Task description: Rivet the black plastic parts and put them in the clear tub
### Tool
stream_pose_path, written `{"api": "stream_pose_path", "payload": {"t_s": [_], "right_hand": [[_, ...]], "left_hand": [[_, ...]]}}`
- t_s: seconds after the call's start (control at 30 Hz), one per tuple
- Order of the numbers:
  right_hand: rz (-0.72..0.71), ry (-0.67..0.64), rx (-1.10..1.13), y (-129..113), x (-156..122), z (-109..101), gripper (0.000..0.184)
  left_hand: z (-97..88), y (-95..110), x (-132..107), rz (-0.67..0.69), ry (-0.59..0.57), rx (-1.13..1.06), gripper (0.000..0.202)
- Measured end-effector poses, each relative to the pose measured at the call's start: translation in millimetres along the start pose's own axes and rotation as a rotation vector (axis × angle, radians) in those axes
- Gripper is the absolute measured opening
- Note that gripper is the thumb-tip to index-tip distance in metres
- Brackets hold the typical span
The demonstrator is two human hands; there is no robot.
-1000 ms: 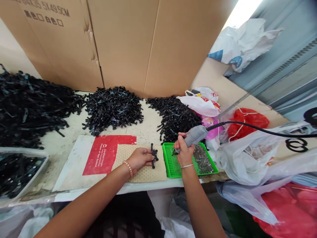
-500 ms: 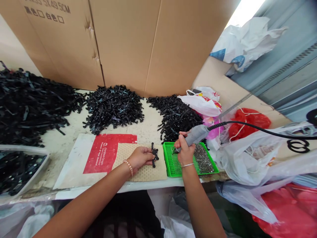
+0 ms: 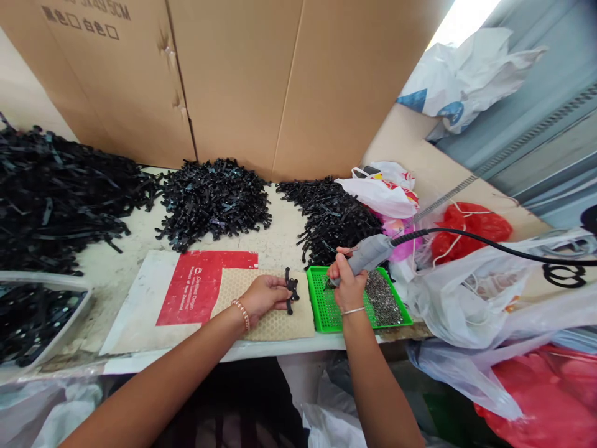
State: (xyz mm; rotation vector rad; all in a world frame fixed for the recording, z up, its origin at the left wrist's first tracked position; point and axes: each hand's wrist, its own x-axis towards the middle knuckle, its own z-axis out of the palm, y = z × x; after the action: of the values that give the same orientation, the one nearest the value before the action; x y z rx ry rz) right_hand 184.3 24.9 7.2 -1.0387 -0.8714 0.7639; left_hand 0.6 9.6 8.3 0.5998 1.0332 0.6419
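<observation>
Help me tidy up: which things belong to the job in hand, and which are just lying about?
Job, it seems:
black part, in the left hand
gray corded tool, in the right hand
green tray with metallic pieces
beige pad
heaps of black parts

Probably lying about:
upper red bag
white bag with blue print

White glare (image 3: pixel 464 20) upper right; blur beside

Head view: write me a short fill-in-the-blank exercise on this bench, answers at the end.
1. The right hand holds a tool colored ____.
2. The left hand holds a small part colored ____.
3. The metal pieces are heaped mainly in the picture's ____ half of the green tray.
4. The tall brown panels are made of ____.

Missing words: gray; black; right; cardboard.
</observation>
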Motion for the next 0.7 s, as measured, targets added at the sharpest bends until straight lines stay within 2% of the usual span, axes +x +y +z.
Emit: {"api": "stream_pose_path", "payload": {"t_s": [0.7], "right_hand": [[-0.021,-0.039,-0.034,2.2,-1.1,-1.7,0.028]], "left_hand": [[-1.1,-0.9,1.8,-0.008,-0.002,-0.013,0.015]]}}
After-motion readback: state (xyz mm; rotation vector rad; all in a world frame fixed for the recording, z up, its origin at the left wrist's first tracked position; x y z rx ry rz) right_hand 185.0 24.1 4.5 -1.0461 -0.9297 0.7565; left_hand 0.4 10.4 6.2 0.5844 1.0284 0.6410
